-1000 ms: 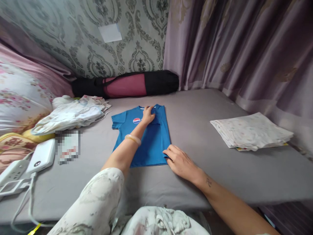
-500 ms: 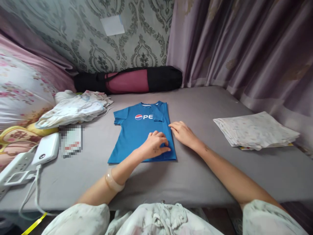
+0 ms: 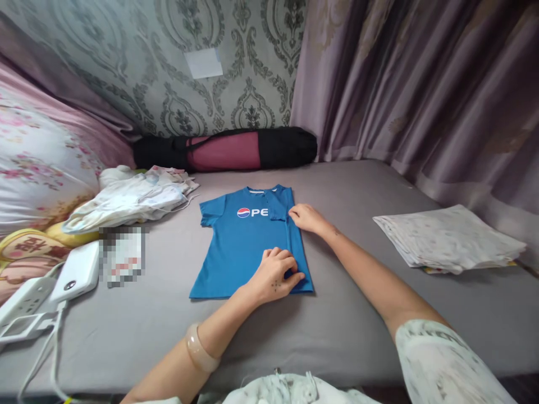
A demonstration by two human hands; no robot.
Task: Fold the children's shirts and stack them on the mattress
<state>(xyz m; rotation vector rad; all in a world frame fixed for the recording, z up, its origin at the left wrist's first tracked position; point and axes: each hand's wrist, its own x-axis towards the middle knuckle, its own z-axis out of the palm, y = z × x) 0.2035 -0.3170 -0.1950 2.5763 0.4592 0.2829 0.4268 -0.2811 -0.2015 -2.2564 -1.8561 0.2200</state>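
Observation:
A blue T-shirt lies front up on the grey bed, with a round logo and the white letters "PE" on its chest. Its right side is folded inward, so that sleeve lies across the chest and covers the rest of the print. My left hand is curled over the folded part near the lower right hem, thumb and fingers closing on the cloth. At the right edge, beside the folded sleeve, my right hand pinches the fabric. The left sleeve is spread outward.
A folded stack of pale cloth sits at the right. Rumpled light clothes, a white power bank and a power strip with cables are at the left. A black and maroon long bag lies along the wall.
My right hand has closed from loosely extended fingers to a pinch at the shirt's edge. My left hand has moved slightly toward the lower right hem. The camera view has tilted up a little.

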